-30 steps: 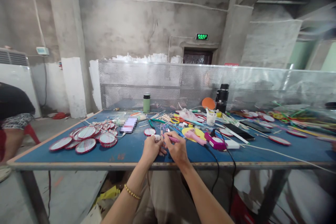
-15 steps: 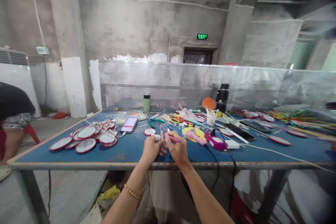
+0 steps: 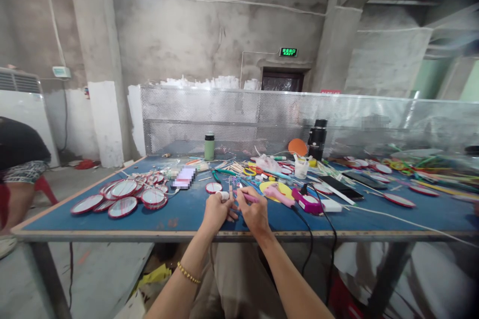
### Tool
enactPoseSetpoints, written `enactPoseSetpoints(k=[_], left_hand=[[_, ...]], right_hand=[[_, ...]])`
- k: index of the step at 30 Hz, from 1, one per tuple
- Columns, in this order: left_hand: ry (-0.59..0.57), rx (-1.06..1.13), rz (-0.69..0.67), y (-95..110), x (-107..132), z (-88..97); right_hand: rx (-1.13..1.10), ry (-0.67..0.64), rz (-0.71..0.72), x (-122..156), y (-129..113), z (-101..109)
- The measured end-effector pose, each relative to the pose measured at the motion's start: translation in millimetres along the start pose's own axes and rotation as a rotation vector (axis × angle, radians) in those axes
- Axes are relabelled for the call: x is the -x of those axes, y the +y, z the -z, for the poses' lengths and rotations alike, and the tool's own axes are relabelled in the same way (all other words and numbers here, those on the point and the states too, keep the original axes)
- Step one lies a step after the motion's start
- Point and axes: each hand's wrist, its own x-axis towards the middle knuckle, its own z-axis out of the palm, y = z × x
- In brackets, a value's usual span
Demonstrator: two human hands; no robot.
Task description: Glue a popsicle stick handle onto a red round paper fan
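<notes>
Both my hands rest at the front middle of the blue table. My left hand is curled, its fingers closed on a thin stick that stands up between the hands. My right hand is closed on a pink pen-like tool, its tip pointing left toward the stick. The two hands touch. A small white roll lies just beyond my left hand. A pink glue gun lies on a yellow disc to the right of my right hand.
Several red-rimmed round mirrors are piled at the left. A green bottle, a black flask, phones, cables and loose sticks crowd the back and right. A perforated metal screen backs the table. Another person sits far left.
</notes>
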Motion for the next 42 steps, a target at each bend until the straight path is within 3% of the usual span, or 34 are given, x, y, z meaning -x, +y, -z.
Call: enactPoseSetpoints(k=[15,42], left_hand=[[-0.008,0.008,-0.003,-2.8,-2.1,0.4],[0.012,-0.007,0.018,0.3,0.3,0.0]], right_hand=[[-0.026,-0.059,0.009,0.8,0.4,-0.6],[-0.006,0.042,-0.001,1.1,-1.1,0.7]])
